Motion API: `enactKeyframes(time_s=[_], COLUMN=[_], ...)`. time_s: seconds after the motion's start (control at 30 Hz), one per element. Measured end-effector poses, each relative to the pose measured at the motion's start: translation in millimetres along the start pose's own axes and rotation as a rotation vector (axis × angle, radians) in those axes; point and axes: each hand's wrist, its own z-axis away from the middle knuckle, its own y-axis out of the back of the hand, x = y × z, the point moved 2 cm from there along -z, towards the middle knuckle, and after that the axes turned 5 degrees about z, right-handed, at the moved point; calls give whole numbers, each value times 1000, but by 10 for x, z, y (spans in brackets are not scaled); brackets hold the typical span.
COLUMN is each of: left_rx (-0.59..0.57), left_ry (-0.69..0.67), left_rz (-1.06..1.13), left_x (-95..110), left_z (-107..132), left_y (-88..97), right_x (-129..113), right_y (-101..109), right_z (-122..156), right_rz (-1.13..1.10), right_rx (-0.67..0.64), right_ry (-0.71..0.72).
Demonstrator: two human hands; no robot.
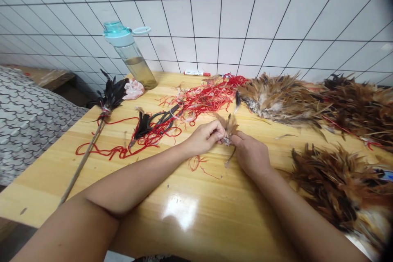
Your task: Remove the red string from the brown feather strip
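A small bunch of brown feathers (229, 123) is held between my two hands above the middle of the table, tips pointing up and away from me. My left hand (208, 136) is closed in a pinch at the bunch's left side, near its pale, fluffy base. On the other side, my right hand (251, 151) has its thumb and fingers closed on the same base. Just below my left hand lies a loose loop of thin red string (196, 163). Any thread between my fingertips is too small to make out.
A tangle of red string (211, 96) and dark-handled scissors (162, 118) lie left of centre. A stick with black feathers (111, 92) and a water bottle (135, 61) are further left. Feather piles (282, 98) cover the right side. A red marker (196, 73) lies along the tiled wall.
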Motion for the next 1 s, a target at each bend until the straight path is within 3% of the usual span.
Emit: enactKeyframes(time_s=[0.4, 0.73, 0.87, 1.0], left_rx=[119, 127, 98, 33], left_ry=[89, 137, 196, 284], left_rz=[0, -18, 87, 281], left_x=[26, 40, -1, -1], left_z=[-9, -7, 25, 54], left_y=[-38, -46, -82, -138], right_x=[-23, 1, 12, -49], right_y=[46, 37, 16, 20], right_z=[-12, 0, 26, 63], right_rz=[80, 48, -3, -54], right_rx=[-29, -51, 0, 105], right_ry=[-20, -68, -158, -100])
